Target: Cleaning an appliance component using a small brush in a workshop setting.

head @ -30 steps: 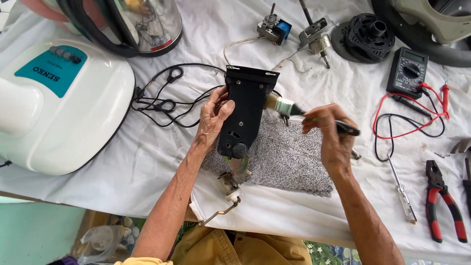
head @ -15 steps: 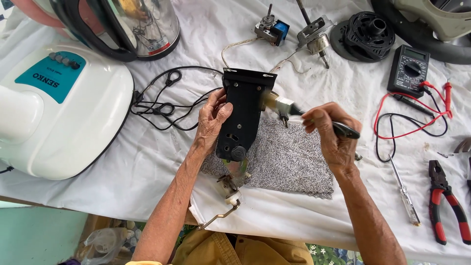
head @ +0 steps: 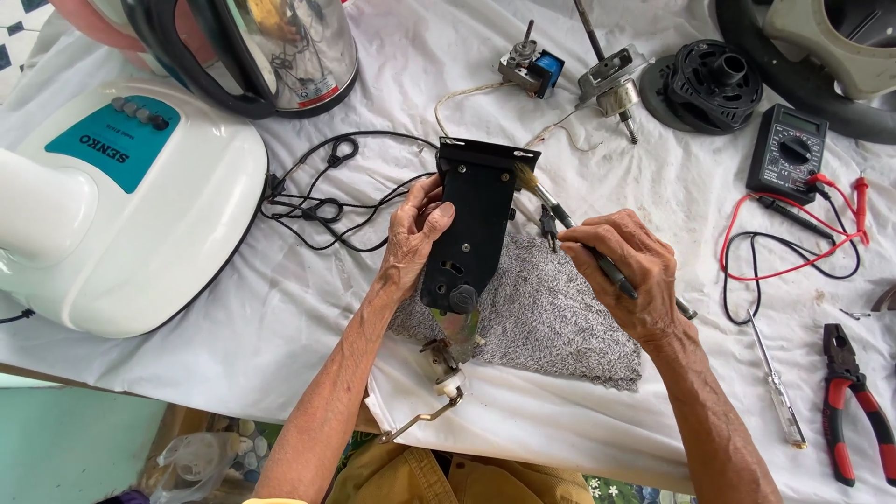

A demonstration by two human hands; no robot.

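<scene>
Seen from above: a work table draped in a white cloth (head: 308, 327), cluttered along the top and right, barer in the lower left.

Centre of frame: left hand (head: 415, 233) wrapped around the left edge of a black metal bracket (head: 474, 219), thumb pressed on its face, holding it tilted above a grey knitted mat (head: 551, 313). Hanging from the bracket's lower end, a small metal fitting and a bent wire hook (head: 425, 415) reaching past the table's near edge.

Just right of centre: right hand (head: 630, 271) clenched around a dark-handled small brush (head: 560, 219), bristles touching the bracket's upper right corner.

Left of frame: a large white appliance housing with a teal panel (head: 140, 215), filling much of that side. Above it, in the upper left, a steel kettle with a black handle (head: 280, 47). Between the housing and the bracket, a tangle of black cord (head: 322, 201) lying loose on the cloth.

Along the top: a small motor with a blue coil (head: 530, 67), a shaft assembly (head: 609, 84) just beside it, then a black round plastic part (head: 714, 79).

Right of frame: a black multimeter (head: 789, 149) with red and black probe leads (head: 793, 257) looping below it. Lower right: a clear-handled screwdriver (head: 775, 383) and red-and-black pliers (head: 849, 401), near each other but apart, close to the table's edge.

Open cloth in front of the white housing and below the mat.
</scene>
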